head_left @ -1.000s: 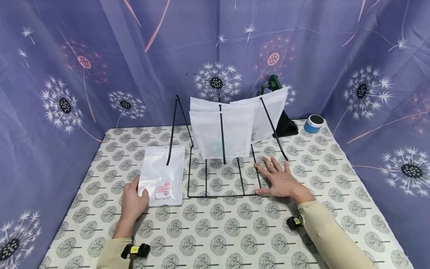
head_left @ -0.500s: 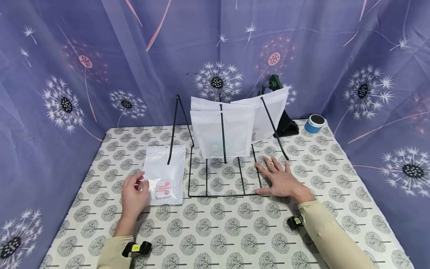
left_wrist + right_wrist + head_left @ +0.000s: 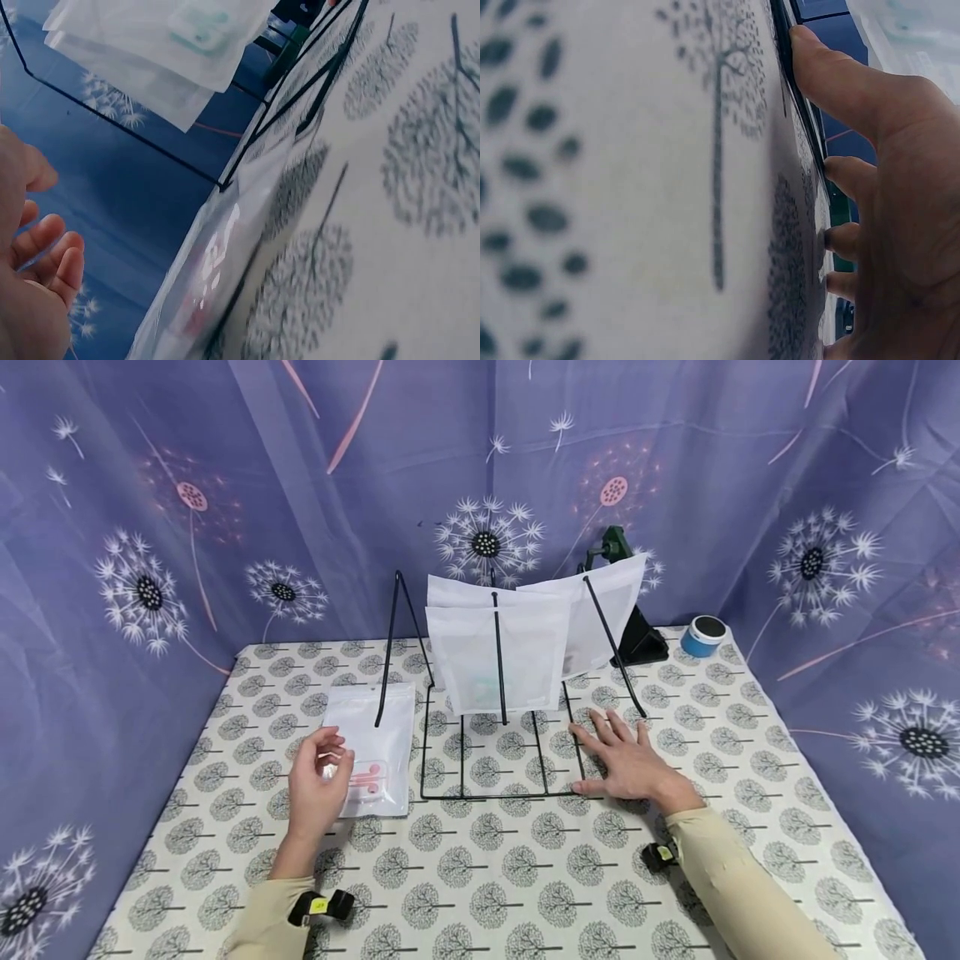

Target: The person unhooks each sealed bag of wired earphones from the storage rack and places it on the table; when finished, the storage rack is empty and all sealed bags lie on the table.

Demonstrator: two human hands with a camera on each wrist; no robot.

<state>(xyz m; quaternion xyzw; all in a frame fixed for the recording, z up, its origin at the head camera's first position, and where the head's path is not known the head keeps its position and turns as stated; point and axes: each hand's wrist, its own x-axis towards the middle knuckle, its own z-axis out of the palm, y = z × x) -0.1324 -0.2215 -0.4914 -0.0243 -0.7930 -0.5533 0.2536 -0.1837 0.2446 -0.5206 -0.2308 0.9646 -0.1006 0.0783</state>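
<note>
A white zip bag (image 3: 375, 727) lies flat at the left end of the black wire rack (image 3: 487, 797), with pink earphones (image 3: 371, 779) in a case showing through its clear front. My left hand (image 3: 318, 785) hovers over the bag's lower left part, fingers loosely curled and holding nothing; the left wrist view has the hand (image 3: 34, 277) apart from the bag (image 3: 217, 255). Fingers spread, my right hand (image 3: 626, 764) rests on the table at the rack's right end. Its thumb touches the wire. Between the uprights stand white bags (image 3: 461, 652), the front one showing something teal inside.
Another white bag (image 3: 611, 610) leans behind the rack's right upright. Behind it is a dark green and black stand (image 3: 639, 643), and a blue cylinder (image 3: 702, 637) with a dark top sits in the back right corner. Patterned curtains (image 3: 345, 527) enclose the table (image 3: 495, 877).
My left hand has let go of the earphone bag's left edge, lifted, and moved rightward over it. The bag stays on the table. My right hand and the rack have not moved.
</note>
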